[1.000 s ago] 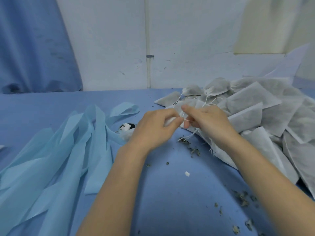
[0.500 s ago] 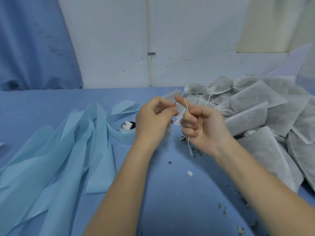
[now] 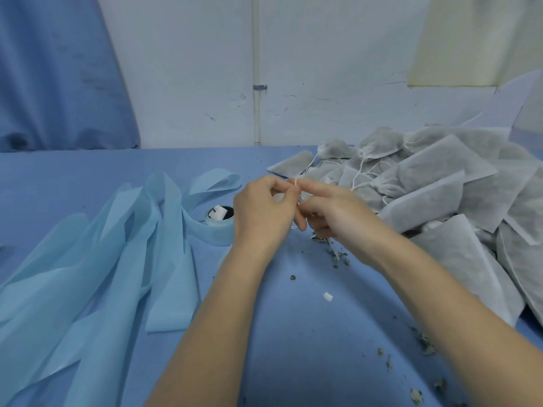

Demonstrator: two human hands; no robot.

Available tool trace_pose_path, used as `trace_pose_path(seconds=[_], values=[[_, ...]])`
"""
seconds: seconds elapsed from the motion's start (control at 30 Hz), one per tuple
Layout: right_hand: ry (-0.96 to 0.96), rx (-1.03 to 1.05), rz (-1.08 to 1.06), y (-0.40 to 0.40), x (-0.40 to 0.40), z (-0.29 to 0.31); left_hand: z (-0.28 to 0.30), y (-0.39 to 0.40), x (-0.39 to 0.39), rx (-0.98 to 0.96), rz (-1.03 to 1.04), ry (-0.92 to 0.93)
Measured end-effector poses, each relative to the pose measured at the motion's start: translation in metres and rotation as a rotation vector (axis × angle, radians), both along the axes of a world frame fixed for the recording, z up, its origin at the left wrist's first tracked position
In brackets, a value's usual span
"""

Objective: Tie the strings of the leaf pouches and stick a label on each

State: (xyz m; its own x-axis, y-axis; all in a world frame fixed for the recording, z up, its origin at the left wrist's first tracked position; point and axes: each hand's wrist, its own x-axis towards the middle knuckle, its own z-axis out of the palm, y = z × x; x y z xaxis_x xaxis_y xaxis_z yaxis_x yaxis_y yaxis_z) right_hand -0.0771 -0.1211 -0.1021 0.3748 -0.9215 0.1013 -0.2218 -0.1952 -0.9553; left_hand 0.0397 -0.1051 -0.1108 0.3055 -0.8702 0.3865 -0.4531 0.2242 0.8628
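Both hands meet in the middle, above the blue desk [image 3: 88, 171]. The left hand [image 3: 261, 212] has its fingers curled and pinches a thin white string [image 3: 296, 183] between thumb and finger. The right hand [image 3: 332, 212] is touching the left one. Its first finger sticks out straight with the string looped over it, and its other fingers are curled in on the string too. The pouch on this string is mostly hidden behind the hands, so only a bit of white shows.

A big pile of grey pouches [image 3: 440, 183] lies on the right side of the desk, just beside the right hand. Some at the back are tied shut with strings hanging off them.

On the left lie long light blue strips [image 3: 111, 259], spread out flat. A roll [image 3: 219, 221] sits at their far end, close to the left hand. Dry leaf bits [image 3: 338, 258] are scattered on the desk under and near the right arm. A small white scrap [image 3: 327, 296] lies between the two arms. A white wall [image 3: 323, 69] and a blue curtain [image 3: 58, 77] are behind the desk.
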Motion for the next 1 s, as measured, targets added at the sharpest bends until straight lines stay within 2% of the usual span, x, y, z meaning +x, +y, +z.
trace_pose_path(seconds=[0.1,0.2,0.33,0.43,0.53,0.63,0.77,0.87,1.0], values=[[0.18,-0.229,-0.148,0.003,0.004,-0.002,0.001,-0.001,-0.001,0.024,0.014,0.006],[0.277,-0.407,-0.28,0.006,0.012,-0.01,0.004,0.001,0.0,0.055,-0.042,0.052],[0.243,-0.498,-0.395,0.009,0.019,-0.017,0.007,0.003,-0.004,0.037,-0.081,0.037],[0.189,-0.542,-0.463,0.009,0.017,-0.015,0.008,0.003,-0.003,0.004,-0.032,0.031],[0.204,-0.573,-0.453,0.006,0.011,-0.011,0.007,0.003,0.004,0.0,0.0,0.099],[0.186,-0.437,-0.396,0.002,0.01,-0.014,0.007,0.001,0.008,-0.006,-0.018,0.164],[-0.063,-0.079,-0.253,-0.008,0.001,-0.016,0.007,-0.001,0.015,-0.005,-0.07,0.223],[-0.057,-0.04,-0.213,-0.009,-0.007,-0.013,0.007,0.001,0.018,0.037,-0.167,0.246],[-0.153,0.027,-0.215,-0.011,-0.015,0.0,0.008,0.001,0.012,0.063,-0.164,0.087]])
